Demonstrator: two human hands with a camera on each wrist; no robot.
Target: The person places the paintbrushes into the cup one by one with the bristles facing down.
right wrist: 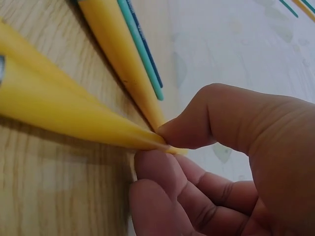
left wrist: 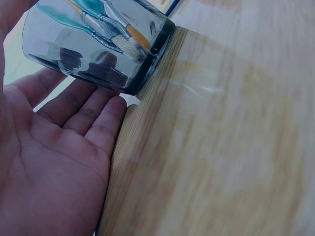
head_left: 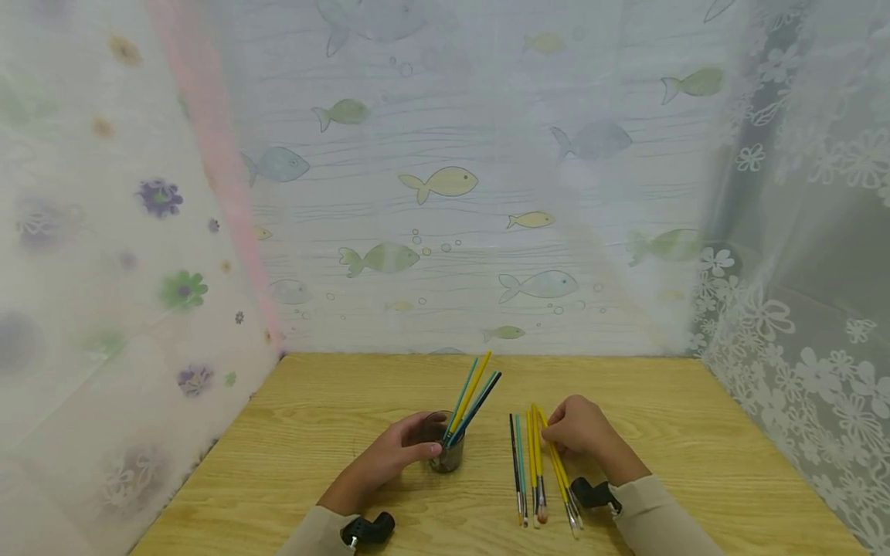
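My left hand (head_left: 399, 454) holds a clear tinted glass (head_left: 448, 463), its thumb at the near side and its fingers around the back. Several paintbrushes (head_left: 476, 394) lean in the glass, bristles down, with teal, yellow and dark blue handles. In the left wrist view, bristles (left wrist: 129, 48) show through the glass wall. My right hand (head_left: 580, 428) pinches the handle end of a yellow paintbrush (right wrist: 74, 113) between thumb and fingertips. Another yellow handle lies tight beside it; whether the fingers grip that one too is unclear.
Left of the right hand, more brushes lie side by side on the wooden table (head_left: 334, 386): a dark one (head_left: 514, 455), a teal one (head_left: 521, 463) and yellow ones (head_left: 535, 455). Fish-patterned sheeting (head_left: 445, 309) hangs behind the table, with flowered sheets at both sides.
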